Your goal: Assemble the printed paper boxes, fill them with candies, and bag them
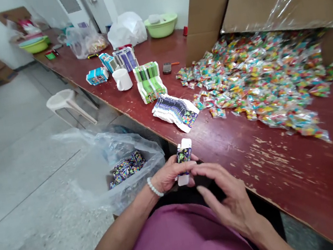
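Observation:
A small printed carton (184, 155), dark with bright figures, has its white end flaps standing out at both ends. My left hand (171, 172) grips it just off the table's front edge, thumb across its face. Close beside it is my right hand (225, 191), fingers stretched and thumb apart, its fingertips at the carton's lower side; whether they touch it I cannot tell. On the table beyond lies a fanned stack of flat purple cartons (175, 111). To the right spreads a large heap of wrapped candies (266, 80), spilling from a cardboard box (212, 13).
A plastic-lined container (101, 193) at my left holds several filled dark cartons (127, 168). Along the red table (235, 148) stand green cartons (150, 83), a white mug (122, 79), blue cartons (97, 76) and a green basin (162, 26). A white stool (62, 99) is on the floor.

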Available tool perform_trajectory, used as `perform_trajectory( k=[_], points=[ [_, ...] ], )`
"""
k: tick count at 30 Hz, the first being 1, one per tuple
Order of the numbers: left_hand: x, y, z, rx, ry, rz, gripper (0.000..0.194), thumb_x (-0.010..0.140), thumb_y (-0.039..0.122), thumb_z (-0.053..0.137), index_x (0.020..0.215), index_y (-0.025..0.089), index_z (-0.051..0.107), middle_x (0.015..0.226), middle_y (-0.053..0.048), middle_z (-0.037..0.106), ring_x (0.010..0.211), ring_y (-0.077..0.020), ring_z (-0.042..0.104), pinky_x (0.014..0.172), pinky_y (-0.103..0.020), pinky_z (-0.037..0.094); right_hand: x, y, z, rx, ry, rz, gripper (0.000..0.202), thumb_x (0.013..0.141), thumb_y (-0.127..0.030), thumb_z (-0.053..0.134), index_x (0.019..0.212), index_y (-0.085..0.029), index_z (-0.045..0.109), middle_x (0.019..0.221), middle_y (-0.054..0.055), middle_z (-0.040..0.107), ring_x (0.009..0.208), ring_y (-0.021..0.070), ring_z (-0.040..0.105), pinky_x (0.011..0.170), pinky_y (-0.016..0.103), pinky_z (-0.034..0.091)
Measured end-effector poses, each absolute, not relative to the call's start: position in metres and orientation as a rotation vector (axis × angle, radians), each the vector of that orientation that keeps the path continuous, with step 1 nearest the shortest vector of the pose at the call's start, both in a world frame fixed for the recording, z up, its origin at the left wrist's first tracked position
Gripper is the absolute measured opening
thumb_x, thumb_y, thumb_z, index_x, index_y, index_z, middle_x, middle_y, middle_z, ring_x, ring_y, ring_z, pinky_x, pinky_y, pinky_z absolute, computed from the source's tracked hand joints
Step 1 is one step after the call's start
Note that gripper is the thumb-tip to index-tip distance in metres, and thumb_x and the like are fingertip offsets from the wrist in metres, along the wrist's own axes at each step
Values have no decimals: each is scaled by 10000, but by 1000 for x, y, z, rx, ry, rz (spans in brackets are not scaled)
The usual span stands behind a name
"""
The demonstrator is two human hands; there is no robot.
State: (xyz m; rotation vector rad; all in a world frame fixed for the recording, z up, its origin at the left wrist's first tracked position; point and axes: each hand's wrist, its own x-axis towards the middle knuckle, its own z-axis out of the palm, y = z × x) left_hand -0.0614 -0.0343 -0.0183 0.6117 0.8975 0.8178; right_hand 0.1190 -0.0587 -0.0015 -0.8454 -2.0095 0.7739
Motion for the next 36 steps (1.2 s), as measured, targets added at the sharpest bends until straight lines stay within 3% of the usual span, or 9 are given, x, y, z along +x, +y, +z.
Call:
perform_trajectory(
  k=[6, 12, 18, 24, 28, 32, 36],
  points=[
    [-64, -34, -8, 1018, 864, 614, 280, 700, 349, 771, 845, 131, 674, 668, -5, 613, 565, -119, 564, 571, -239, 443, 115, -28, 6, -935, -2003, 580, 274, 879, -109, 532, 1129, -210, 578, 1086, 102, 636, 1010, 234, 606, 865, 373, 511],
    [-62, -31, 0, 1056, 852, 506, 303, 693, 399, 760, 834, 144, 678, 612, 1, 612, 527, -126, 552, 516, -233, 362, 124, -24, 12, -1128, -2083, 784, 211, 854, -166, 575, 1057, -221, 563, 924, 40, 649, 725, 170, 599, 680, 301, 488],
    [-61, -29, 3, 1069, 862, 512, 272, 711, 402, 745, 754, 141, 686, 587, -18, 630, 520, -136, 573, 542, -243, 390, 128, -23, 13, -1088, -2094, 794, 203, 855, -149, 560, 1041, -228, 557, 985, 54, 632, 846, 192, 624, 704, 293, 477],
    [-56, -28, 4, 1021, 850, 474, 346, 743, 470, 715, 831, 140, 662, 700, -34, 640, 525, -143, 611, 530, -245, 439, 133, -17, 21, -1045, -2054, 863, 84, 850, -154, 585, 899, -222, 574, 853, 21, 623, 730, 156, 598, 647, 258, 457],
    [-55, -25, 13, 1159, 894, 472, 344, 736, 417, 745, 922, 148, 640, 708, -2, 607, 583, -118, 579, 561, -219, 453, 139, -18, 27, -984, -2053, 1040, 80, 861, -145, 565, 835, -218, 545, 787, -14, 619, 645, 125, 569, 622, 240, 438],
    [-52, -24, 18, 1218, 946, 357, 330, 676, 385, 793, 838, 161, 612, 656, 33, 559, 526, -92, 521, 499, -205, 451, 146, -17, 26, -977, -2123, 1247, 106, 839, -163, 603, 904, -221, 542, 741, -44, 621, 571, 109, 518, 549, 220, 396],
    [-48, -27, 16, 1114, 959, 320, 281, 660, 352, 789, 734, 157, 602, 607, 16, 586, 482, -111, 564, 446, -209, 467, 144, -18, 15, -974, -1971, 1397, 75, 852, -236, 644, 868, -211, 575, 709, -36, 634, 598, 118, 557, 545, 214, 414]
  ],
)
